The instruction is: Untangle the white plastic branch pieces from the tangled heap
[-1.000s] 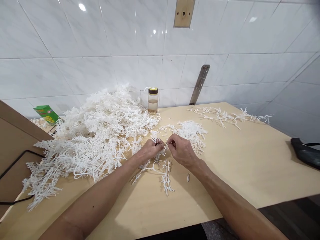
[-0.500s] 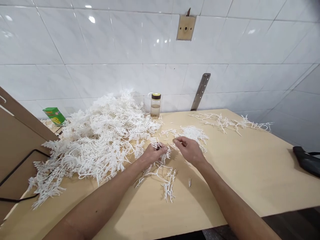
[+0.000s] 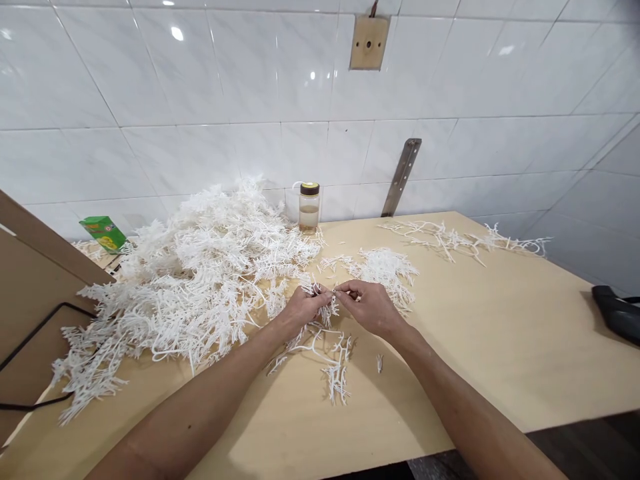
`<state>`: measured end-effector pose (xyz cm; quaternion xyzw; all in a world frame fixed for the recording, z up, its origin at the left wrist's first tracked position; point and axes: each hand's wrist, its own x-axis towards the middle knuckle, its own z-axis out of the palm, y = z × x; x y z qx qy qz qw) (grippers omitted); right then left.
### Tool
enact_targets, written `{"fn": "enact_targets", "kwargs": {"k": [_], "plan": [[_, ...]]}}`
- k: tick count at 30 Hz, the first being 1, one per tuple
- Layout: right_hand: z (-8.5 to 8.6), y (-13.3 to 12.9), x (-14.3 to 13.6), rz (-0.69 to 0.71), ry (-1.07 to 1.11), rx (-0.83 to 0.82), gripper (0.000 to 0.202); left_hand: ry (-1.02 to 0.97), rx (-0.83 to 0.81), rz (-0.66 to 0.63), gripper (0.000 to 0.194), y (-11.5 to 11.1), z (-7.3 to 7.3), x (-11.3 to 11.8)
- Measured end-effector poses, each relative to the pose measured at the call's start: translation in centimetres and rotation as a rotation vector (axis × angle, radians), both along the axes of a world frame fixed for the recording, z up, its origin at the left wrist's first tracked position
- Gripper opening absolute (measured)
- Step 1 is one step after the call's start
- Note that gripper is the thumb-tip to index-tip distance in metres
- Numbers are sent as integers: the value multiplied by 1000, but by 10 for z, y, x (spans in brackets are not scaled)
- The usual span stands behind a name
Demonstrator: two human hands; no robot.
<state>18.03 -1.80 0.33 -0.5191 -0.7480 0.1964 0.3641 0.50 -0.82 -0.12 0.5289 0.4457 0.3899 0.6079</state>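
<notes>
My left hand (image 3: pixel 304 308) is closed around a white plastic branch sprig (image 3: pixel 327 315), whose thin twigs stick out past the fingers. Thumb and forefinger of my right hand (image 3: pixel 369 305) pinch at the sprig's edge, right against the left fingertips; the exact piece between them is too small to make out. Below the hands a bare-stemmed white branch (image 3: pixel 338 373) lies on the table (image 3: pixel 480 373). A small loose snippet (image 3: pixel 379 363) rests to its right. Just behind my right hand spreads a low pile of short white twigs (image 3: pixel 386 268).
A big heap of white branches (image 3: pixel 200 267) covers the left. Behind it stand a green box (image 3: pixel 104 233) and a lidded bottle (image 3: pixel 309 208). Stripped branches (image 3: pixel 455 240) lie at the back right, a black object (image 3: pixel 617 313) at the right edge, a cardboard box (image 3: pixel 40 293) at left.
My right hand has moved left, from a small gap away to the sprig in my left hand, and its fingertips now pinch there. The view has shifted slightly.
</notes>
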Motion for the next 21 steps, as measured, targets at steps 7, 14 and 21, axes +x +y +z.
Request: {"fn": "enact_targets", "kwargs": {"k": [7,14,21], "plan": [[-11,11,7,-260,-188,233,16,103,149,-72,23,-4,0,-3],[5,12,30,-387,11,44,15,-55,99,183,32,1,-1,1],[46,-22,32,407,-106,-421,17,-128,81,328,30,10,-1,-3]]}}
